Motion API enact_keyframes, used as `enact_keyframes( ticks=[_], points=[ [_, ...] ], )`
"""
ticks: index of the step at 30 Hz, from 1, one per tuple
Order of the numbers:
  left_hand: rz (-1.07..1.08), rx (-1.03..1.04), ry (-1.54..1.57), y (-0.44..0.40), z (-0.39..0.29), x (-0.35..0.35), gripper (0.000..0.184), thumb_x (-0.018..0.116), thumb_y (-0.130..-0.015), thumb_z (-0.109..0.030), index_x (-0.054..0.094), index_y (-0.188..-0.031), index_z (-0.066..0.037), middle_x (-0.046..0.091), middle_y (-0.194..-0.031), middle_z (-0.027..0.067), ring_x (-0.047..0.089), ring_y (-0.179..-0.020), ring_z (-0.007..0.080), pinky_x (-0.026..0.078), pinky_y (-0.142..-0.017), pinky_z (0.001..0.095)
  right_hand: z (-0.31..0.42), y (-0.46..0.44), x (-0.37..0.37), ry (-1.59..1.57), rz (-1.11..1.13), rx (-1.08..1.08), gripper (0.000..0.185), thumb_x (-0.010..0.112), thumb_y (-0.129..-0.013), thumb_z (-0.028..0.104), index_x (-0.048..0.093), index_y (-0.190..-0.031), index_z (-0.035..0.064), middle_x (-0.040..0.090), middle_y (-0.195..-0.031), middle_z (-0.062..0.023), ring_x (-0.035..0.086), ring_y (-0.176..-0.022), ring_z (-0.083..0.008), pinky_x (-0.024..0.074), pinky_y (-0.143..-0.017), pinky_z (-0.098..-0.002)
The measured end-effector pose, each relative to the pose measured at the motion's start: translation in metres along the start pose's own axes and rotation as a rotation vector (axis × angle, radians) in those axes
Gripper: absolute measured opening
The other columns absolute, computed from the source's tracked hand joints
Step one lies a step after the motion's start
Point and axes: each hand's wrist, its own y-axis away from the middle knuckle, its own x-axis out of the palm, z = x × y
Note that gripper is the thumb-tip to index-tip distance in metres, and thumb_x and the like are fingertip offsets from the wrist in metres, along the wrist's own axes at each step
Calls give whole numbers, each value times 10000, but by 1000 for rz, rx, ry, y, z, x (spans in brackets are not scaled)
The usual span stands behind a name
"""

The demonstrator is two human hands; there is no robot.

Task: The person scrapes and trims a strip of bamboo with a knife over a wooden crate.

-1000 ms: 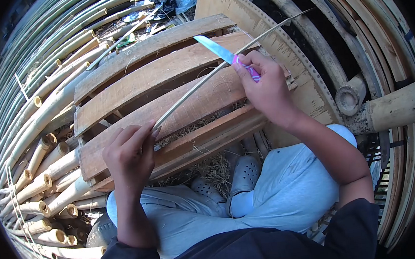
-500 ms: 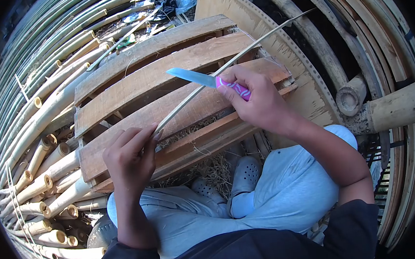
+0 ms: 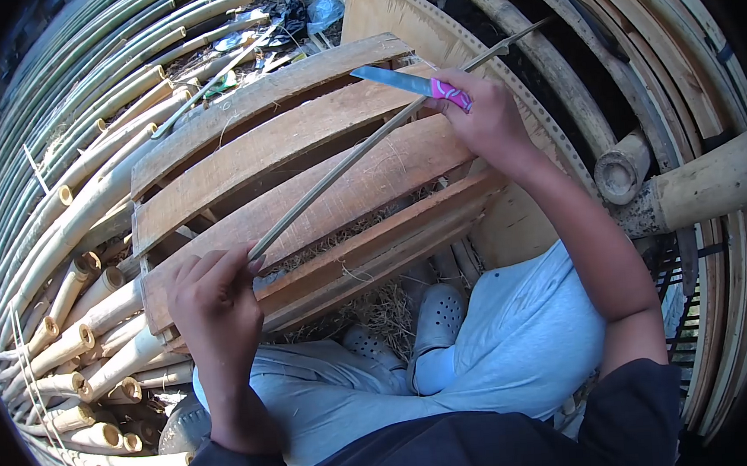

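The sole camera, head-worn, looks forward and steeply down over the lap [image 3: 512, 353] at the nearby left hand [image 3: 214, 305] and right hand [image 3: 491, 119].

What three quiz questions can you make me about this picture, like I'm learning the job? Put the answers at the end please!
1. Which hand holds the knife?
2. True or false: the shoes have little holes in them.
3. Fill in the missing word: the left hand grips a long, thin ____.

Key:
1. The right hand.
2. True.
3. Stick.
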Motion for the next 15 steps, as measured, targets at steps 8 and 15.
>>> enact_keyframes(
  ticks=[8,15],
  points=[
    [11,53,63,13,-30,1,308,777,-860,-7,786,-1156,-92,768,-1049,76,685,-966,288,484,-933,389,57,36,23,-135,106,-304,128,725,-909,139,691,-1021,86,727,-844,-156,720,-814,-390,545,-691,-507],
    [35,84,155,0,-2,36,222,765,-858,3,789,-1073,-44,718,-926,113,670,-848,295,529,-740,390,50,29,8,-236,175,-238,176,736,-921,168,694,-1049,54,720,-855,-172,719,-797,-370,548,-685,-465]
  ],
)
